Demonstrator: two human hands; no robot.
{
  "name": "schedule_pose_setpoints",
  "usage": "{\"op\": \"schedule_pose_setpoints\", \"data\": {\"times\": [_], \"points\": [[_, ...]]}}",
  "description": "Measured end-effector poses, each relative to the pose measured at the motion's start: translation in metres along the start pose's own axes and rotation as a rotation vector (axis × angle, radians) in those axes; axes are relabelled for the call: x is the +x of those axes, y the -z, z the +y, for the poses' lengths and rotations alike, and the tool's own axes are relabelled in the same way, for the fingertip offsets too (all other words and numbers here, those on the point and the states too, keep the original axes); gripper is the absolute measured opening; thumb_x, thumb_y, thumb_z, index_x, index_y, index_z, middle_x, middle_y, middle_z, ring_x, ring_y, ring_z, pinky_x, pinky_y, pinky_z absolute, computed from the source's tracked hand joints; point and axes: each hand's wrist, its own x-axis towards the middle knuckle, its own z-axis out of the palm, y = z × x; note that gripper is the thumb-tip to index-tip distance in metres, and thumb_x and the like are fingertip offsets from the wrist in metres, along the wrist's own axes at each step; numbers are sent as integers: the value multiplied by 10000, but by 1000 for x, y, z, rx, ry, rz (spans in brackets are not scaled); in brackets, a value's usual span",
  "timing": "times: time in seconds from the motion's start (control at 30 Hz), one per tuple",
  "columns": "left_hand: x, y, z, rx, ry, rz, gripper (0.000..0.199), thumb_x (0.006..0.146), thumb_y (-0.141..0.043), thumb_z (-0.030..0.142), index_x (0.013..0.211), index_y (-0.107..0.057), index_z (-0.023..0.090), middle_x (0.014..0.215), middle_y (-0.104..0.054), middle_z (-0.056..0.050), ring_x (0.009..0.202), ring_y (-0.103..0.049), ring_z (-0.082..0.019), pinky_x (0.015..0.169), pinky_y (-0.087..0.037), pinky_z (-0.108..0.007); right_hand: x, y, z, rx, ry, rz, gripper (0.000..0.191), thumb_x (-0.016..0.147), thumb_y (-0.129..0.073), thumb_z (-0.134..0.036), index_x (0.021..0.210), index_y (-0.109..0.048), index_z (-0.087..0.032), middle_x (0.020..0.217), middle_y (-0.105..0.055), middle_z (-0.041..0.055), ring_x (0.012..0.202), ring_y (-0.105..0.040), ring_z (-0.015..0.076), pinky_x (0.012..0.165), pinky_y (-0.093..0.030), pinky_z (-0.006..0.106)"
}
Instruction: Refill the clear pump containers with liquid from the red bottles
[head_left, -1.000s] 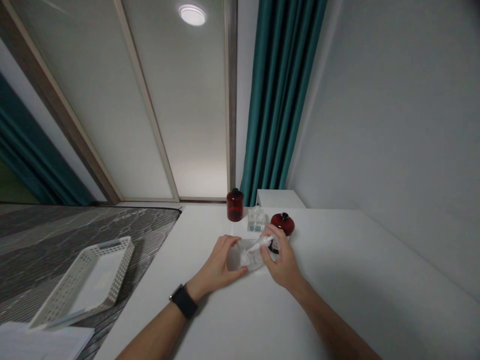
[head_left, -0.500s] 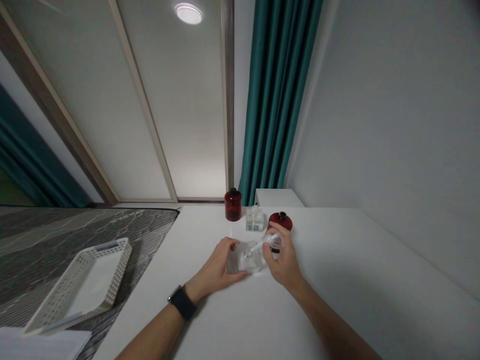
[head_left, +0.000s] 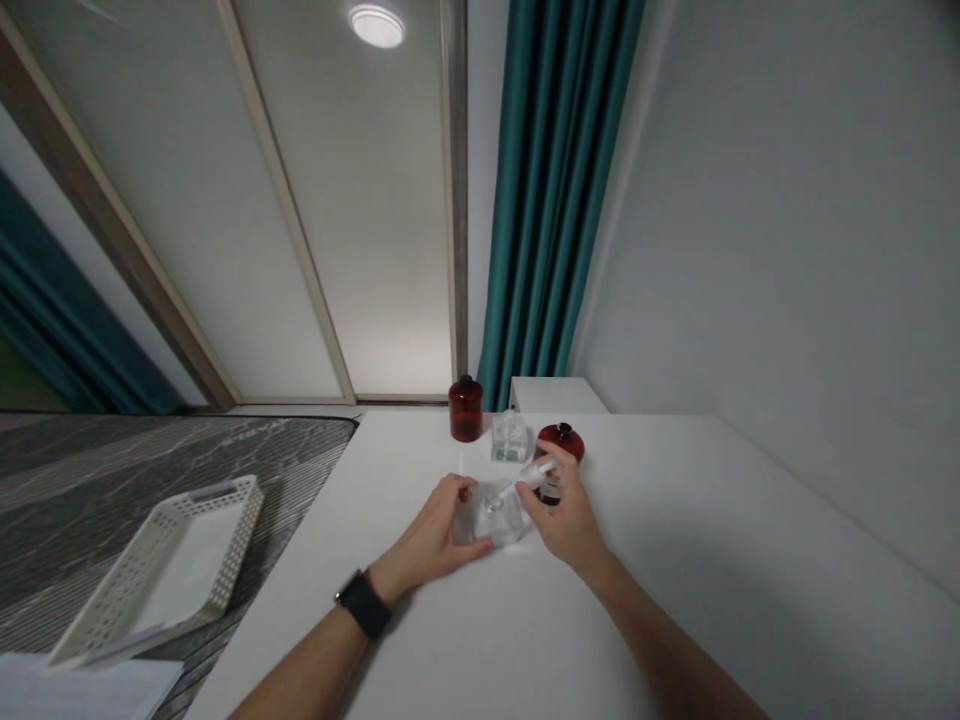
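A clear glass bottle [head_left: 491, 512] sits on the white table [head_left: 480, 620], with my left hand [head_left: 442, 530] wrapped round its left side. Between the thumb and fingers of my right hand [head_left: 566, 515] is a white pump top [head_left: 536, 475], tilted, its lower end near the bottle's neck. Whether the two touch is hard to tell. Just behind my right hand stands a dark red bottle [head_left: 562, 438], partly hidden by the fingers. A second clear bottle [head_left: 510, 438] is upright behind the held one, and another red bottle [head_left: 466, 410] with a black neck stands at its left.
A white perforated basket [head_left: 180, 560] lies on the left, beyond the table's left edge, over a grey patterned surface. White sheets [head_left: 90, 685] are at the lower left. Behind the table are a white box-shaped piece [head_left: 559, 395] and a teal curtain [head_left: 562, 200].
The white pump top in my right hand has shifted slightly and looks less blurred. My right fingers have moved a little to the left. My left hand and the bottle have hardly moved.
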Motion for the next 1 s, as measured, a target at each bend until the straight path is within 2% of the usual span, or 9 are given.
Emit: {"op": "schedule_pose_setpoints", "data": {"times": [0.23,0.43,0.5,0.63,0.8,0.87,1.0], "points": [[1,0,-1,-7,12,-11,576,753,-767,270,1230,-454,189,1144,-542,-90,1069,-548,-268,958,-486,-444,-4,-3,-3,-14,45,41,508,881,-626,-256,1361,-464,-231,1170,-614,99,981,-634,229,910,-529,401],[0,0,-2,-12,5,-13,581,770,-755,272,1254,-443,195,1163,-541,-93,1084,-546,-271,970,-487,-447,-5,-3,-3,-12,56,68,494,889,-619,-246,1355,-456,-231,1031,-634,63,848,-632,200,834,-548,375],[0,0,-2,-13,4,-13,581,770,-753,266,1257,-442,197,1166,-542,-92,1086,-546,-271,975,-486,-451,-5,-4,-3,-5,66,40,494,888,-620,-245,1352,-451,-234,1036,-632,62,852,-635,199,820,-557,373],[-1,-1,-4,-11,4,-7,583,773,-749,269,1266,-446,202,1168,-549,-94,1084,-548,-277,968,-490,-459,-6,-6,-1,9,43,88,526,895,-620,-257,1381,-422,-239,1092,-620,78,897,-635,208,855,-558,394],[-1,-1,-7,0,14,-2,606,783,-741,273,1296,-430,193,1181,-546,-106,1089,-554,-282,975,-488,-470,-6,-6,0,-10,33,-18,489,896,-612,-249,1359,-456,-245,1201,-607,100,925,-654,214,863,-557,397],[-1,-2,-8,4,13,-8,613,789,-738,276,1307,-420,193,1189,-541,-109,1097,-554,-282,984,-485,-472,-5,-5,0,-19,40,6,491,892,-618,-247,1356,-457,-243,1183,-610,99,917,-654,216,859,-557,398],[-2,-4,-12,11,12,-16,635,798,-729,284,1334,-399,197,1205,-536,-116,1096,-555,-281,987,-484,-479,-4,-4,-1,10,32,139,528,899,-622,-267,1384,-416,-233,1104,-613,89,892,-643,209,835,-565,377]]}}
